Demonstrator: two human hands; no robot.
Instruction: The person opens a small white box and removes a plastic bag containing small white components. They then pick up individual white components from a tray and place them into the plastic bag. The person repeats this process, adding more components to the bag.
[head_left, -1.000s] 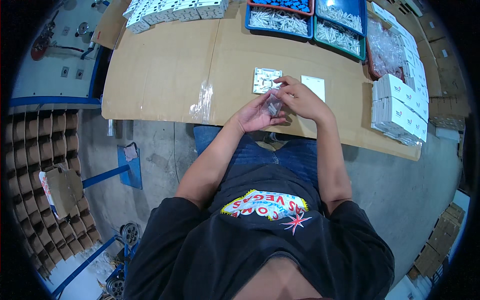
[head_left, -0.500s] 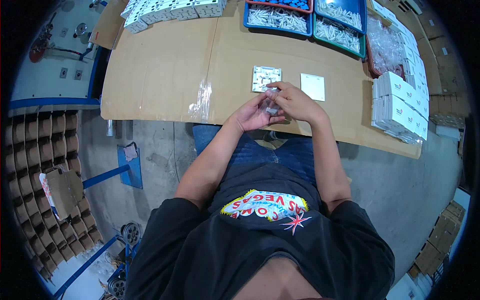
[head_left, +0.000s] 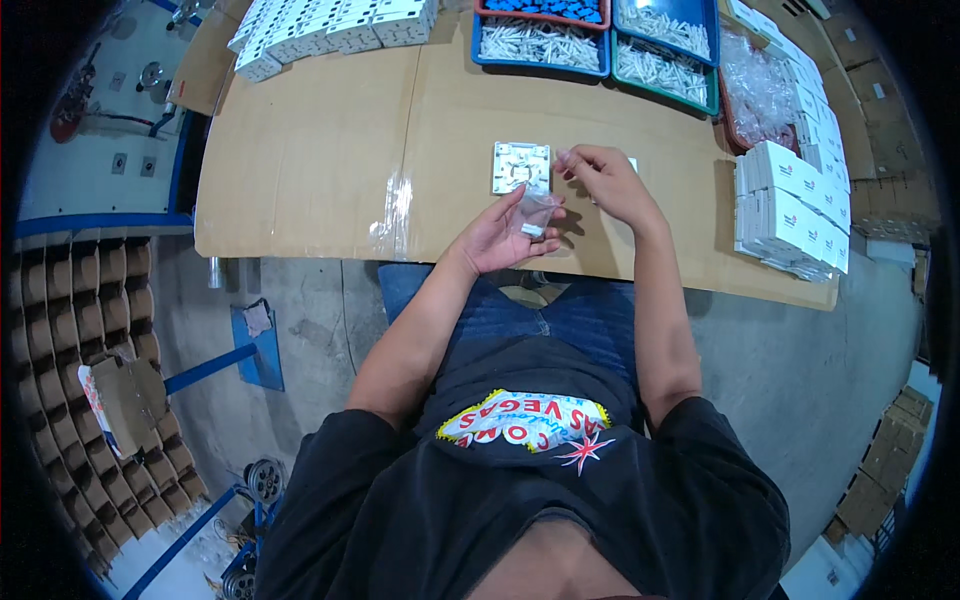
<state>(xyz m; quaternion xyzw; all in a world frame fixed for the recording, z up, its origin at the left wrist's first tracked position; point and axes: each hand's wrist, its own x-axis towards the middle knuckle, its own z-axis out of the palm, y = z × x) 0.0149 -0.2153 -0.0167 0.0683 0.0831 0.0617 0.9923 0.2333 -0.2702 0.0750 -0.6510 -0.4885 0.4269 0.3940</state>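
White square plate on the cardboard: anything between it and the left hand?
Head view: only the small clear plastic bag, held in the left hand; its top edge reaches the white square plate.

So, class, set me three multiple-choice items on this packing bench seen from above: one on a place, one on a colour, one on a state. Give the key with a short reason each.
1. Where does the white square plate lie?
A. on the cardboard-covered table, just beyond the left hand
B. on the person's lap
C. inside a tray

2. What colour is the tray of white sticks at the far edge, nearest the middle?
A. yellow
B. blue
C. black

3. How is the small clear bag held?
A. it lies flat on the floor
B. it hangs from a hook
C. it rests in the upturned left hand, while the right hand is raised beside it

Key: 1 A, the plate lies flat on the cardboard past the fingers. 2 B, its rim is blue. 3 C, the bag sits on the left palm and fingers.
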